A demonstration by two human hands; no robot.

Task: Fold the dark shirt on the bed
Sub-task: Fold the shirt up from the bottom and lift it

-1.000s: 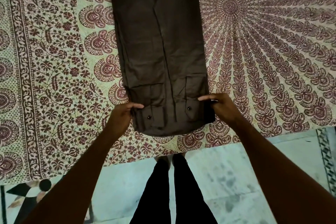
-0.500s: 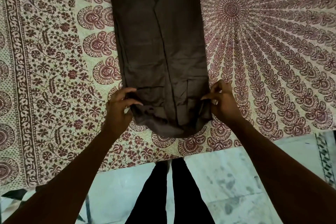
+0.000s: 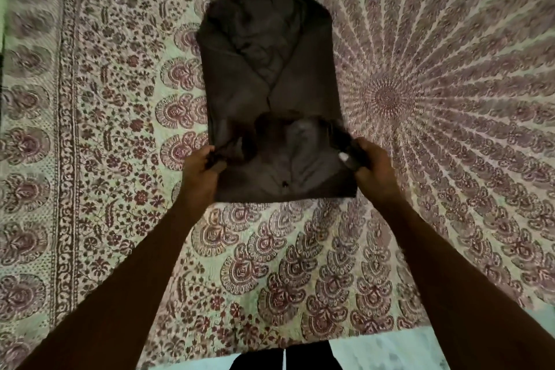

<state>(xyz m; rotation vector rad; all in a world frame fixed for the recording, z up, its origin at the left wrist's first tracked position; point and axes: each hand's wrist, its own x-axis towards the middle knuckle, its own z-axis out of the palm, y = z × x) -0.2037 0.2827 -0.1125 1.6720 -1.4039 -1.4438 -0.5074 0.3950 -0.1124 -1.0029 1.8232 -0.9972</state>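
The dark shirt (image 3: 270, 75) lies lengthwise in the middle of the patterned bedspread (image 3: 90, 159), collar end away from me, sides folded in. Its near end is doubled over toward the collar, and a button shows on the turned-up part. My left hand (image 3: 199, 173) pinches the left corner of that folded-over end. My right hand (image 3: 371, 167) grips the right corner, with a small white tag showing by the thumb. The frame is blurred by motion.
The bedspread's near edge (image 3: 375, 335) runs along the bottom of the view, with pale tiled floor (image 3: 390, 354) and my dark trouser legs (image 3: 285, 359) below it. Bare bedspread lies on all sides of the shirt.
Both hands have lifted the shirt's near end and carried it away from me, over the body. The view has shifted forward, so more of the bed and the collar show.
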